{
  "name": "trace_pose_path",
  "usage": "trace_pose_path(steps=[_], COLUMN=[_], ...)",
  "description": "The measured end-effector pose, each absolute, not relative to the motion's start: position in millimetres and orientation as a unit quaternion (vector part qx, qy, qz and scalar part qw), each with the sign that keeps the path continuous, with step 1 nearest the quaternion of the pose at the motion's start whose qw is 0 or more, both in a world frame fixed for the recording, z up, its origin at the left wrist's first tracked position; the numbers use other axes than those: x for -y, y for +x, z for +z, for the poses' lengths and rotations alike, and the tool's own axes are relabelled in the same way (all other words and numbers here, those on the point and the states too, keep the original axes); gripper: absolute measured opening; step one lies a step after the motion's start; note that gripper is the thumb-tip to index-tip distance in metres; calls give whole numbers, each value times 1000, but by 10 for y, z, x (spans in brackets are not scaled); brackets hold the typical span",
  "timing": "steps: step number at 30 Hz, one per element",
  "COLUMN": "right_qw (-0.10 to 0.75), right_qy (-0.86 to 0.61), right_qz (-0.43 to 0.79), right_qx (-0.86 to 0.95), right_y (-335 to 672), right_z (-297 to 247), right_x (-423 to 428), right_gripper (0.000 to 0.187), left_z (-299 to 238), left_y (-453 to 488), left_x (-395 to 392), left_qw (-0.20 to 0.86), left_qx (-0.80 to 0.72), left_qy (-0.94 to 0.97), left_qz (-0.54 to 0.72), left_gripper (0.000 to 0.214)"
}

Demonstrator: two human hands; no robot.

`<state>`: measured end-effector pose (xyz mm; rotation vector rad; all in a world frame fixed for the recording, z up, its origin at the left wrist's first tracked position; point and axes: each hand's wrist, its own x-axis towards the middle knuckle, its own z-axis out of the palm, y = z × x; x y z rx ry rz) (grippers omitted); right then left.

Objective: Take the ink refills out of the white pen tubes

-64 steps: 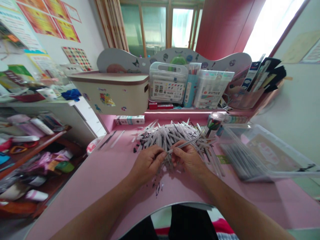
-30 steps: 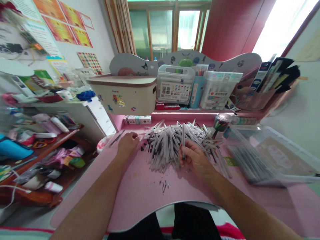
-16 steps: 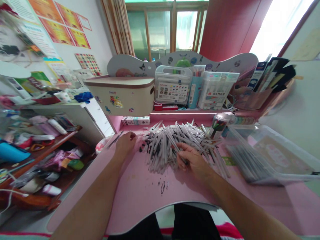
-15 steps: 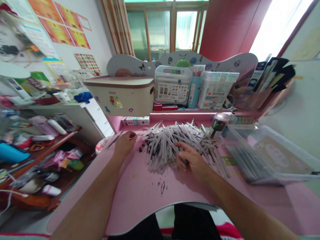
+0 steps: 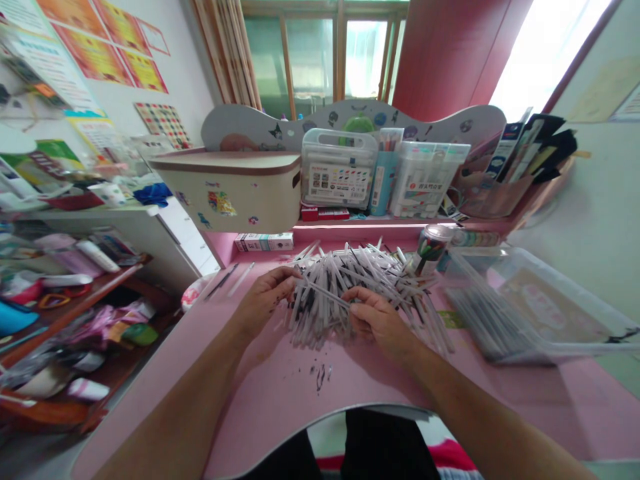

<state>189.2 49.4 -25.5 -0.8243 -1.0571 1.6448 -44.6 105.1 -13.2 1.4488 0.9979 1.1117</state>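
A slim translucent white pen barrel [image 5: 327, 293] slants between my two hands, in front of a heap of similar barrels. My right hand [image 5: 380, 320] pinches its lower right end between thumb and fingers. At the upper left end, the closed fingertips of my left hand [image 5: 267, 299] meet it; dark smudges mark this hand. The heap of pen barrels [image 5: 320, 327], white with black parts among them, spreads over the pink desk behind the hands. To the left lie a dark slim stick [image 5: 221, 281] and a single white barrel [image 5: 241, 279].
Black smears [image 5: 320, 379] mark the desk [image 5: 260, 413] near its front edge. On the right stands a clear plastic box [image 5: 525, 347] with many slim grey sticks, beside a clear jar [image 5: 434, 243]. A lidded cream bin [image 5: 235, 193] and marker cases [image 5: 340, 173] line the shelf.
My left hand has come right, from the desk's left side to the barrel at my right hand. A white barrel now shows beside the dark stick. The view has shifted slightly.
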Motion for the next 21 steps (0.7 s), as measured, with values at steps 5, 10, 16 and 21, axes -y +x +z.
trace_pose_path(steps=[5,10,16,21], right_qw=[484,482,476,446], right_qy=[-350,-349,-348,-352], right_qz=[671,669,671,658], right_qx=[440,445,450,494], right_y=[1882,1884,1889,1903], right_z=[-267,-264,-271,-309], right_x=[-496,-492,-490,-472], right_gripper=[14,13,13,16], left_z=[-108,-115,-104,-76], left_y=[-407,-415,-444,-433], left_x=[-1029,-1028,-1021,-992], left_qw=[517,521,520,526], left_qx=[-389,-384,-387,-381], left_qy=[608,606,608,625], left_qz=[460,462,458,432], left_gripper=[16,16,19,21])
